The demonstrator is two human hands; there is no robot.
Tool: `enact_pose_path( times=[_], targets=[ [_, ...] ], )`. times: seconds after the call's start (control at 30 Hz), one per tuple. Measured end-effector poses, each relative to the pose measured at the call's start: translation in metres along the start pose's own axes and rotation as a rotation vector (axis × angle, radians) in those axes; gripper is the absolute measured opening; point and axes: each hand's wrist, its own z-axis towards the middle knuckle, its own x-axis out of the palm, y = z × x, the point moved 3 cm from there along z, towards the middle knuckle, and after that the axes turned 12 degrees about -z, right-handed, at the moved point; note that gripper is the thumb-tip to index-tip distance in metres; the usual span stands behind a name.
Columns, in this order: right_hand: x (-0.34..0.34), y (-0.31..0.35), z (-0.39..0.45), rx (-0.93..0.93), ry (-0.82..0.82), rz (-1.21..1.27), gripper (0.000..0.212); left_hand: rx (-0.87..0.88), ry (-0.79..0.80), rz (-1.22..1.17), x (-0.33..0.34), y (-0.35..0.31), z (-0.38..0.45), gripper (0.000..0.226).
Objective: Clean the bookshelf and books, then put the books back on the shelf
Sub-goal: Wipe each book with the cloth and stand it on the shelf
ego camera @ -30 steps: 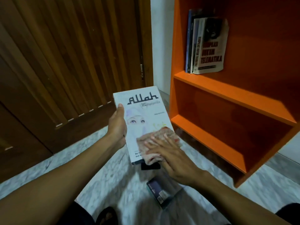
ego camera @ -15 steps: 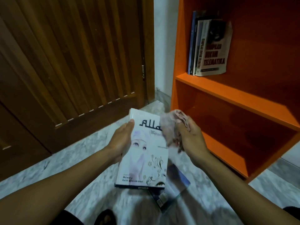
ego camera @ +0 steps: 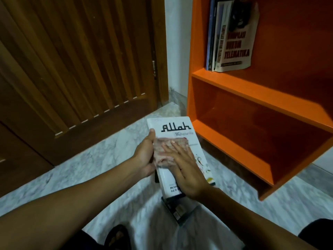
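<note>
A white book (ego camera: 173,127) with black lettering is held face up above the floor. My left hand (ego camera: 146,154) grips its left edge. My right hand (ego camera: 187,170) lies flat on the cover and presses a pinkish cloth (ego camera: 167,150) against it; the cloth is blurred. The orange bookshelf (ego camera: 252,91) stands to the right. Several books (ego camera: 232,35) stand upright at the left end of its upper shelf; the lower shelf (ego camera: 234,150) holds nothing.
A dark book (ego camera: 180,212) lies on the marble floor (ego camera: 100,159) under the held book. A brown slatted wooden door (ego camera: 72,60) fills the left. A dark sandal (ego camera: 117,237) shows at the bottom edge.
Half a second ago my right hand held the bunched cloth off the book's right edge. Now it is flat on the cover with the cloth under it, and the book is raised and levelled.
</note>
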Motion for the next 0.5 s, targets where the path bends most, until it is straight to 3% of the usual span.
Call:
enact_pose_path(
  times=[0.07,0.2,0.5],
  targets=[
    [0.007,0.004,-0.011,-0.095,0.070,0.038,0.042,0.032,-0.034,-0.086,-0.005,-0.009,0.004,0.063],
    [0.019,0.004,-0.024,-0.116,0.172,0.128,0.036,0.169,-0.173,-0.124,-0.025,-0.035,0.009,0.058],
    [0.000,0.011,-0.010,-0.190,0.198,0.133,0.021,0.360,-0.341,-0.087,-0.053,-0.068,0.005,0.054]
  ],
)
